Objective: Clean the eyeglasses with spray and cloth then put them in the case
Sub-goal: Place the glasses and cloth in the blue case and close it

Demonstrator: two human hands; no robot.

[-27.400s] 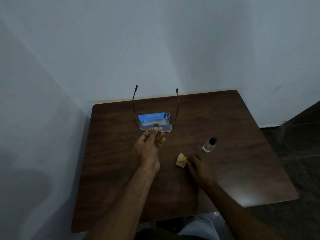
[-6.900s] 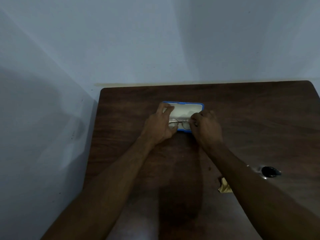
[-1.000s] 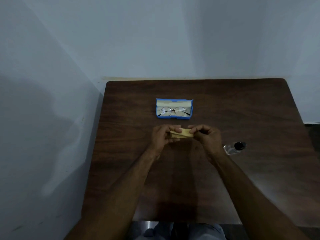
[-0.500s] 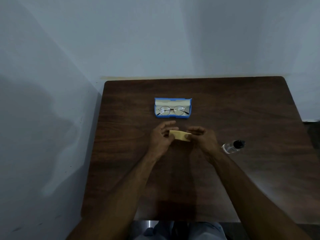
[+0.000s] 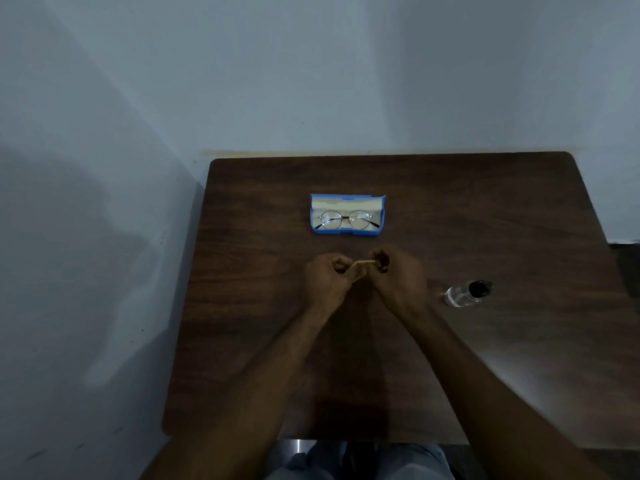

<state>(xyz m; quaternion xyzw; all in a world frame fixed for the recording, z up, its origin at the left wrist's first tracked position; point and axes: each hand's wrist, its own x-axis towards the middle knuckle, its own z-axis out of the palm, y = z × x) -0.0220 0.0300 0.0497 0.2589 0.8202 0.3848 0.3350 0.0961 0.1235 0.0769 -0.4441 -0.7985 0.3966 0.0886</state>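
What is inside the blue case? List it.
The open case holds the folded eyeglasses, lying on its pale lining, lenses facing up. The lining under the frame is partly covered. The cloth is outside it, held between both hands.

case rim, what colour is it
Blue, around a pale lining; the case shows clearly in the head view.

A dark brown wooden table (image 5: 263,341) with rounded corners stands pushed into the corner of a dim room, its far edge against a plain pale wall (image 5: 346,81) and its left side near another wall (image 5: 86,237). Dark flooring (image 5: 627,261) shows at right.
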